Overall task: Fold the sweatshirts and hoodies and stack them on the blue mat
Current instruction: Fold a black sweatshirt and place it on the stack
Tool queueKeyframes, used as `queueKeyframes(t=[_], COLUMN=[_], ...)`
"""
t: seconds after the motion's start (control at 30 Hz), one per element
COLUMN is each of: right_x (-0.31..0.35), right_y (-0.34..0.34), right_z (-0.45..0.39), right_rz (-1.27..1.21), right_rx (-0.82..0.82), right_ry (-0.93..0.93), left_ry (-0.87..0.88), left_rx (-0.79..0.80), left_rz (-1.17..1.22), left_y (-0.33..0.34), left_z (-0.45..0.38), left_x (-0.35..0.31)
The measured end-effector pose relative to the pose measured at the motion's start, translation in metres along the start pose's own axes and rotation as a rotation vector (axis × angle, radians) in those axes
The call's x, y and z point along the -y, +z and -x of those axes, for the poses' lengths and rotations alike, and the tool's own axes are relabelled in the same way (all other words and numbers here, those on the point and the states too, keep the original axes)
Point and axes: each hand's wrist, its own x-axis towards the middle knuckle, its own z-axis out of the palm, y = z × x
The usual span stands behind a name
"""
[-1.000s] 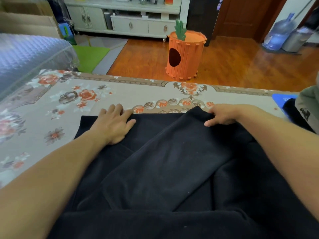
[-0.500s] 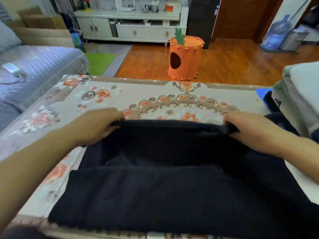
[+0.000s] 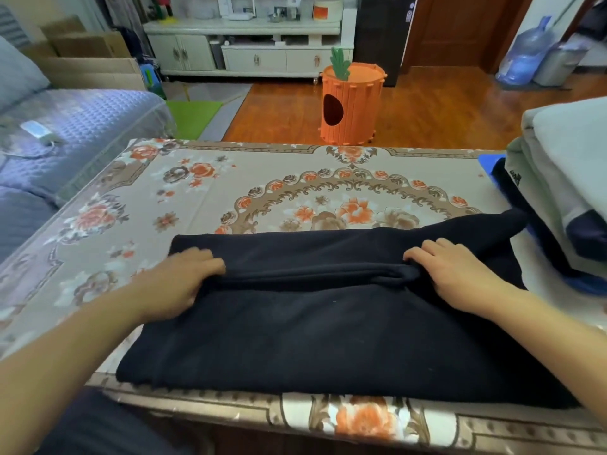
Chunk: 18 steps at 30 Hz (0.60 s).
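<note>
On floral table (image 3: pixel 249 192), black sweatshirt (image 3: pixel 312 330) lies half folded near front edge. Left hand (image 3: pixel 179 280) and right hand (image 3: pixel 460 270) both pinch fold ridge. Tip: pull both ends evenly, line up edges, flatten before moving onto stack (image 3: pixel 565 178) on blue mat (image 3: pixel 486 160).

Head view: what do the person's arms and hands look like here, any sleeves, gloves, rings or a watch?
Both forearms are bare as far as the frame shows; no sleeve reaches into view. The left hand and the right hand wear no gloves. No ring, watch or bracelet shows on the visible fingers or wrists. Nails look short and unpainted, though the picture is soft.
</note>
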Motion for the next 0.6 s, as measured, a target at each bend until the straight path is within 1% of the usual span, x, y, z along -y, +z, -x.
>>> queueKeyframes(t=[0.03,0.1,0.13,0.17,0.2,0.23,0.27,0.3,0.33,0.37,0.43,0.47,0.5,0.6], right_x=[0.002,0.005,0.006,0.007,0.009,0.011,0.016,0.025,0.033,0.040,0.052,0.056,0.057,0.057], right_y=[-0.005,-0.029,-0.044,-0.059,-0.071,-0.080,-0.085,-0.086,-0.080,-0.069,-0.035,-0.019,-0.006,0.010], right_z=[-0.001,-0.002,-0.004,-0.008,-0.014,-0.023,-0.033,-0.042,-0.049,-0.053,-0.046,-0.036,-0.026,-0.019], right_rz=[-0.025,-0.120,-0.155,-0.169,-0.192,-0.236,-0.296,-0.340,-0.336,-0.290,-0.184,-0.190,-0.224,-0.304], right_rx=[0.070,0.226,0.297,0.342,0.337,0.273,0.160,0.065,0.015,0.036,0.196,0.252,0.254,0.106], right_ry=[0.004,0.036,0.063,0.091,0.121,0.148,0.167,0.175,0.158,0.123,0.056,0.052,0.058,0.070], left_ry=[-0.064,-0.233,-0.287,-0.305,-0.286,-0.226,-0.162,-0.119,-0.091,-0.058,-0.006,0.005,0.006,0.002], left_rx=[0.122,0.284,0.340,0.353,0.302,0.191,0.071,-0.029,-0.080,-0.046,0.135,0.206,0.213,0.107], left_rz=[0.049,0.119,0.074,-0.040,-0.178,-0.277,-0.272,-0.192,-0.108,-0.073,-0.083,-0.086,-0.085,-0.139], left_y=[0.001,-0.012,-0.022,-0.032,-0.037,-0.039,-0.037,-0.033,-0.026,-0.016,0.011,0.027,0.042,0.058], left_z=[0.002,-0.005,-0.014,-0.025,-0.039,-0.054,-0.069,-0.083,-0.095,-0.103,-0.106,-0.100,-0.092,-0.081], left_x=[-0.002,-0.006,-0.013,-0.023,-0.035,-0.052,-0.072,-0.094,-0.113,-0.127,-0.138,-0.136,-0.132,-0.129])
